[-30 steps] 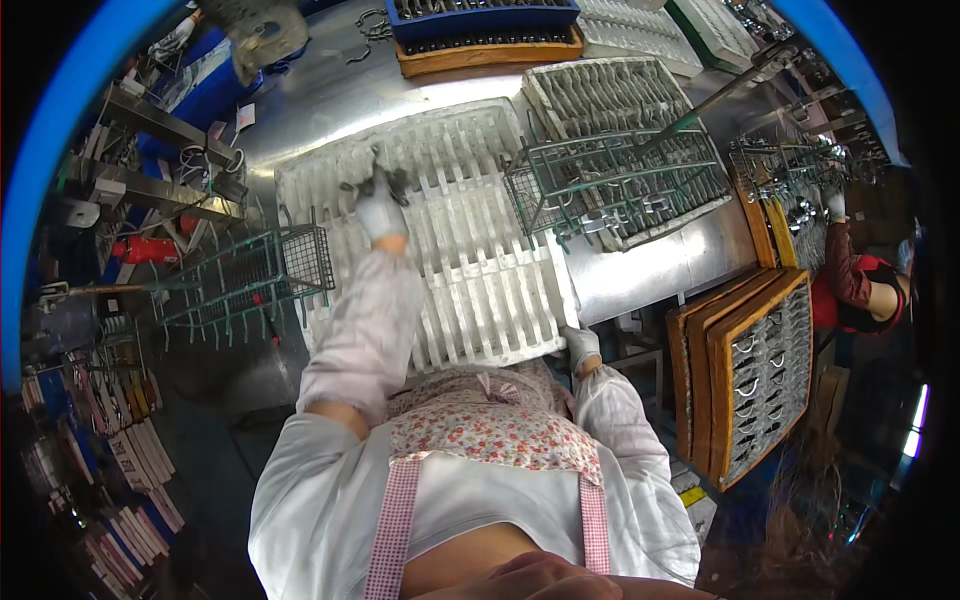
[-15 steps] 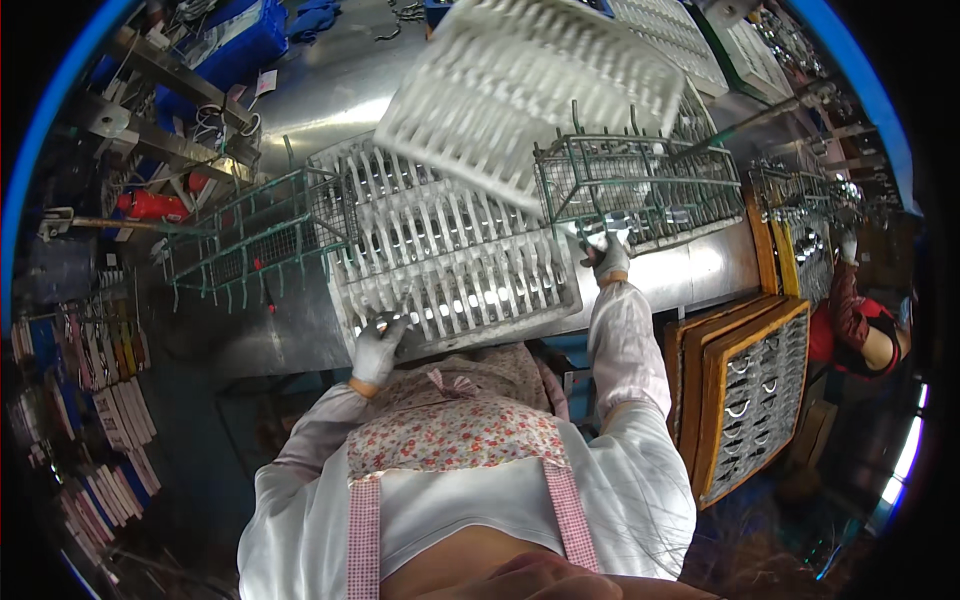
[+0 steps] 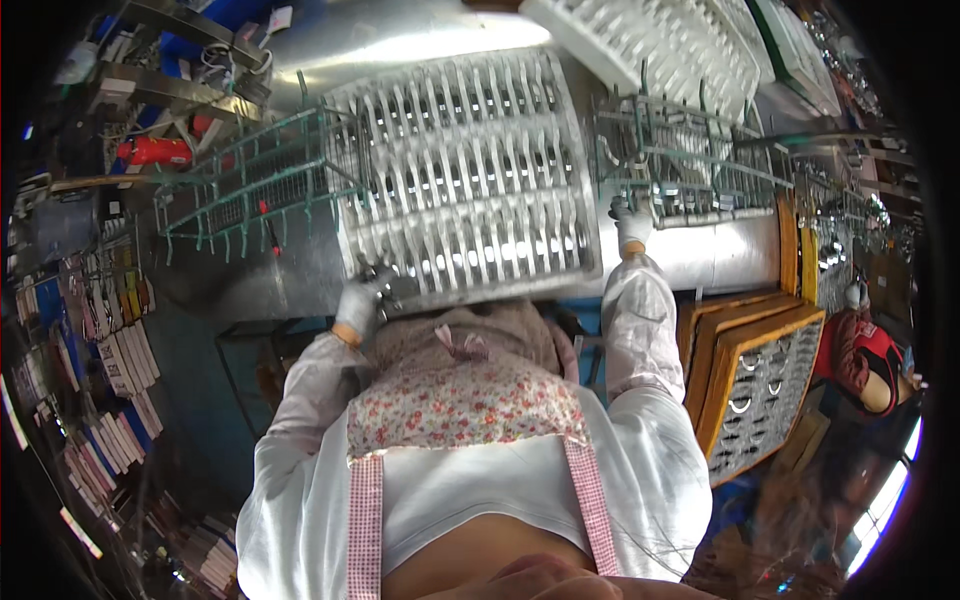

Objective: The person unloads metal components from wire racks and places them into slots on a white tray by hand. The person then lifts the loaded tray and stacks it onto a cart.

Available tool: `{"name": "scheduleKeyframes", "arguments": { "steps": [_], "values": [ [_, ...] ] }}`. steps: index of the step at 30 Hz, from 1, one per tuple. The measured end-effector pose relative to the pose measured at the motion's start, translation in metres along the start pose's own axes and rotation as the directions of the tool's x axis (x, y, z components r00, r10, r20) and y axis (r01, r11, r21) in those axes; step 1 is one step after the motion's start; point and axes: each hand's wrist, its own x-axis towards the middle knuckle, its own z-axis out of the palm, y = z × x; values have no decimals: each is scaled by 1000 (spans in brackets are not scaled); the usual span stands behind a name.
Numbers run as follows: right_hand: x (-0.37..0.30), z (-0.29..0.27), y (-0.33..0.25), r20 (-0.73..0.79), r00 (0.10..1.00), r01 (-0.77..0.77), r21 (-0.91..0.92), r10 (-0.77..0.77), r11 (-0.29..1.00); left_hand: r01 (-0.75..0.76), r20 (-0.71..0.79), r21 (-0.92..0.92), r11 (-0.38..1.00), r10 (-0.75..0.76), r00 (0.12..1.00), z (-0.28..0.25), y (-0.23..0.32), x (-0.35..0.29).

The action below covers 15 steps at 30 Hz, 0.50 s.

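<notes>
Overhead, the view takes in a crowded workroom, where rows of narrow, pale items (image 3: 130, 360) fill the left side and a red container (image 3: 155, 151) lies beyond them among metal bars. A green wire rack (image 3: 250, 195) stands over the left part of a bare-steel table (image 3: 715, 255). Against it, the worker's gloved left hand (image 3: 360, 302) is at the near left corner of a slotted white tray (image 3: 590, 225), fingers bent; whether they pinch anything cannot be told. The tray lies flat in the middle of the table, shiny metal pieces (image 3: 500, 256) showing between its slats. Just past its right edge is the gloved right hand (image 3: 630, 228), apart from the tray, its dark-tipped fingers curled near a second wire rack (image 3: 700, 160); its grip, too, cannot be made out. Wood-framed trays (image 3: 760, 390) lean at the right, and a co-worker in red (image 3: 885, 355) is at the far right.

Half a second earlier, a pale slatted panel (image 3: 650, 50) slanted across the tray's far right part; now it lies at the far right, behind the second rack, leaving the tray uncovered. The right hand has come away from the rack's near edge.
</notes>
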Motion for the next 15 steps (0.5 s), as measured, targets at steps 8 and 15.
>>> {"name": "scheduleKeyframes", "arguments": {
  "steps": [8, 15],
  "values": [
    [-93, 38, -25, 179, 983, 179, -984, -34, -5, 4, -60, 216, 976, 10, 998, -69, -60, 73],
    [-93, 60, -23, 169, 984, 156, -969, -53, -193, -40, -339, 129, 991, 82, 937, -72, -41, 30]
  ]
}}
